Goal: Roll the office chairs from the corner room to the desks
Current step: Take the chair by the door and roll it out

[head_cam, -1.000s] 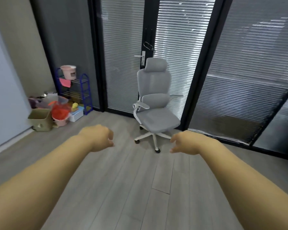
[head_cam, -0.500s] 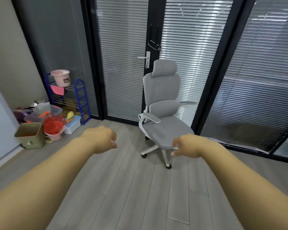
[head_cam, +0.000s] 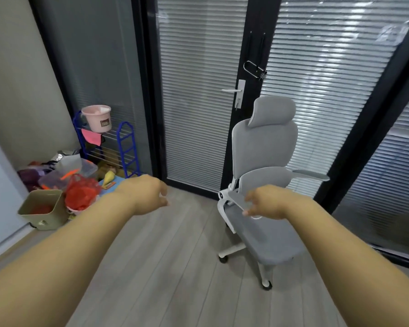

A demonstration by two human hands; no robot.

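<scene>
A grey office chair [head_cam: 265, 147] with a headrest, white frame and white wheeled base stands on the wooden floor in front of a glass door with blinds, its seat facing me. My right hand [head_cam: 266, 202] reaches out in front of the chair's left armrest and seat, fingers loosely curled, holding nothing. My left hand [head_cam: 147, 192] is stretched forward over the floor to the left of the chair, apart from it, fingers loosely curled and empty.
A glass door with a handle [head_cam: 237, 92] and black frames lies behind the chair. In the left corner stand a blue rack [head_cam: 125, 147] with a pink bucket [head_cam: 97, 118], a beige bin [head_cam: 44, 207], a red bag [head_cam: 80, 193] and clutter.
I have come closer to the chair, which now looks larger and sits right of centre. My right hand has moved in front of its armrest and seat.
</scene>
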